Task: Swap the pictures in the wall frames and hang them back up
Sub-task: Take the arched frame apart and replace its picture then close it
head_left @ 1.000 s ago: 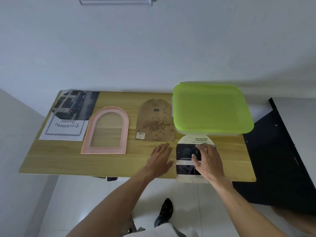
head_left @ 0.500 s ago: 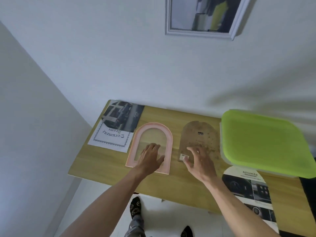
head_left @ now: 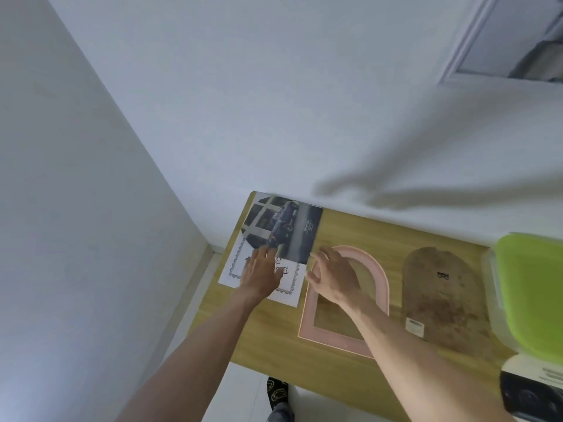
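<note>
Left hand [head_left: 262, 271] on car picture [head_left: 286, 229], right hand [head_left: 332, 274] beside

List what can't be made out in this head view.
- Wall frame: cut off by the top and right edges; its picture is blurred.
- Document sheet: its print is hidden by the left hand and the car picture.
- Pink arched frame: the right hand and forearm cover part.
- Green-lidded box: cut off at right.
</note>
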